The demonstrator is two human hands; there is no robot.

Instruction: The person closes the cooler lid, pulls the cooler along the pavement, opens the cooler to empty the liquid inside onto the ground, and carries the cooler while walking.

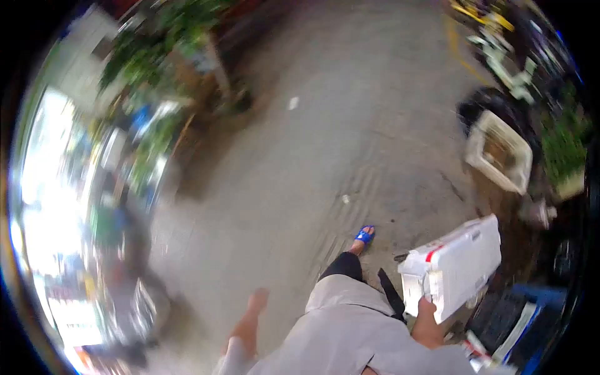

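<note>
My right hand (426, 309) grips the near end of a white box (465, 259) at my right side. The box is tilted and has a red stripe near its top edge; its contents are hidden. My left hand (258, 300) hangs low at my left side over the concrete floor, apart from any object. Motion smears its fingers, so their position does not show. Below me one foot in a blue sandal (364, 234) is stretched forward on the floor.
A white foam tub (476, 150) with brown matter inside stands at the right, beside a black bag (478, 107) and green plants (564, 147). Dark crates (500, 328) lie at lower right. Potted greenery (144, 62) and blurred goods line the left side of the concrete floor (275, 187).
</note>
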